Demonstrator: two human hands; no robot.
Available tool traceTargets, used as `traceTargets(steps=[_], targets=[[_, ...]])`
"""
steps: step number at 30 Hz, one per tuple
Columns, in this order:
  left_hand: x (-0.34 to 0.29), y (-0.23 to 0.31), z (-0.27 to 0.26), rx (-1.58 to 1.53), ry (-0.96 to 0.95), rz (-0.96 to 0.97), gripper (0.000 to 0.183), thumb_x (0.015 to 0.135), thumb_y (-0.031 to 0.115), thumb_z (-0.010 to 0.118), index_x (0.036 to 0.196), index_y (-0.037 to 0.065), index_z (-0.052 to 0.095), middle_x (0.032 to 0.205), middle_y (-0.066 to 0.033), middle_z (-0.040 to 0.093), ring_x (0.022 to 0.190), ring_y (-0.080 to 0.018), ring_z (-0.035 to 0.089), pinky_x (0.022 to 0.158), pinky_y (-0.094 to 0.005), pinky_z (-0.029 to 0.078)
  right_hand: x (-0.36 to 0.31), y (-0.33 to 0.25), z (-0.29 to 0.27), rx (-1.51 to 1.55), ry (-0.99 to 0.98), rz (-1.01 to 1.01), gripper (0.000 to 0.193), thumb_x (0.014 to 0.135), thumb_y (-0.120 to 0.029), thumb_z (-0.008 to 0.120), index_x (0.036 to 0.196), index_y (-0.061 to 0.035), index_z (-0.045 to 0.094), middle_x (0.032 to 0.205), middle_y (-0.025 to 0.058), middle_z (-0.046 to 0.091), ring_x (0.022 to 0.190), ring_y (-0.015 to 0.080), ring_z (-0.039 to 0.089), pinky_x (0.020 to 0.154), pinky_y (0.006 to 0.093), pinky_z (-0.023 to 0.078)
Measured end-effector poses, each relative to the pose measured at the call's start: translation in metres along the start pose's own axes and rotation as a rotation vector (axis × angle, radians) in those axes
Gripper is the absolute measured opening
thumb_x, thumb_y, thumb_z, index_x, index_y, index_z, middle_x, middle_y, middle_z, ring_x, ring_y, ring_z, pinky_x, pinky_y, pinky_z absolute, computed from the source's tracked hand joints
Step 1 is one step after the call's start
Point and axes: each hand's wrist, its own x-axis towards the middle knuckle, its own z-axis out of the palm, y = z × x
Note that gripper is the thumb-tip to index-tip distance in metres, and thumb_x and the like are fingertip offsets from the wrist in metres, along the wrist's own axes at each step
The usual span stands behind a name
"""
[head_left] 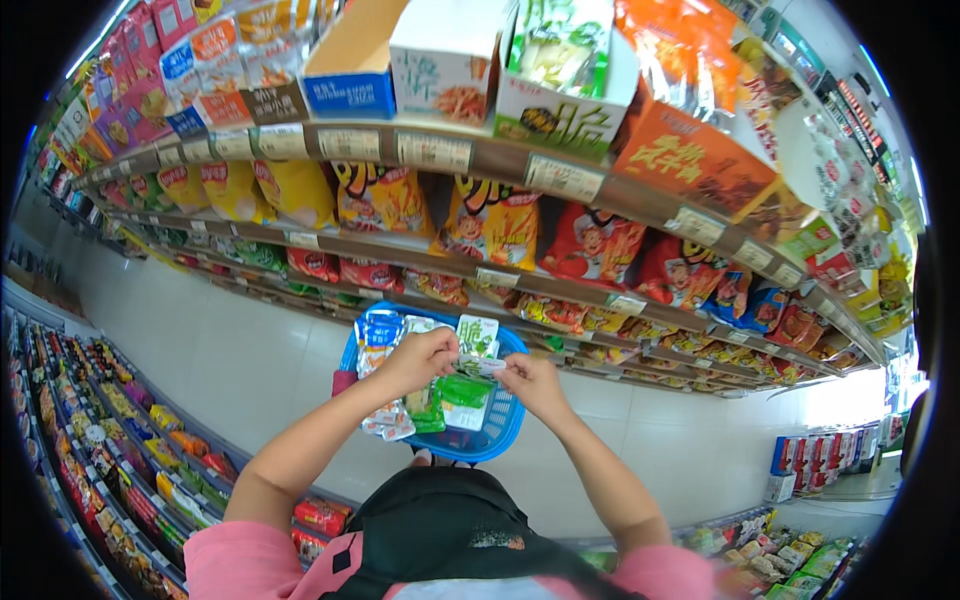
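Observation:
My left hand (418, 360) and my right hand (536, 386) pinch the two ends of a small green and white snack packet (480, 367), stretched between them. The packet is above a blue plastic basket (516, 424). Inside the basket lie white and blue snack packets (378, 336) on the left and a bright green packet (428, 408) in the middle. A green and white packet (468, 398) sits right of it, and another green and white packet (477, 332) shows just beyond my hands. What supports the basket is hidden.
Beyond the basket runs a tall snack shelf (480, 155) with open display boxes, such as an orange box (690, 150), on top. Yellow and red snack bags (490, 222) fill lower tiers. Another stocked shelf (110, 440) curves along the left. Pale floor tiles (660, 440) lie between.

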Motion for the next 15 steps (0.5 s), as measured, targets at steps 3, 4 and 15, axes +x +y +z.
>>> traceTargets(steps=[3,4,15], targets=[[-0.014,0.105,-0.021,0.002,0.024,0.166,0.003,0.091,0.003,0.054,0.089,0.001,0.052,0.074,-0.0041,0.06,0.07,-0.0112,0.063,0.064,-0.0256,0.052,-0.024,-0.109,-0.043,0.119,-0.011,-0.093,0.014,0.088,-0.013,0.065,0.082,0.0005,0.062,0.065,0.0008,0.061,0.059,0.0063,0.056,0.052,0.0228,0.044],[-0.019,0.14,-0.03,0.013,0.046,0.243,0.004,0.091,0.002,0.053,0.088,0.001,0.052,0.072,-0.0052,0.06,0.069,-0.0113,0.063,0.064,-0.026,0.052,-0.032,-0.15,-0.057,0.082,0.015,-0.143,0.014,0.088,-0.012,0.064,0.082,0.0006,0.062,0.065,0.0004,0.06,0.06,0.0056,0.056,0.053,0.0221,0.045],[0.0,0.419,-0.114,0.327,0.269,0.957,0.011,0.096,0.014,0.054,0.094,0.003,0.054,0.08,-0.0039,0.064,0.074,-0.0095,0.065,0.065,-0.0222,0.054,-0.029,-0.428,-0.171,-0.214,0.442,-0.849,0.017,0.086,-0.015,0.064,0.085,0.0015,0.064,0.065,0.0035,0.063,0.057,0.0068,0.058,0.052,0.0208,0.047]])
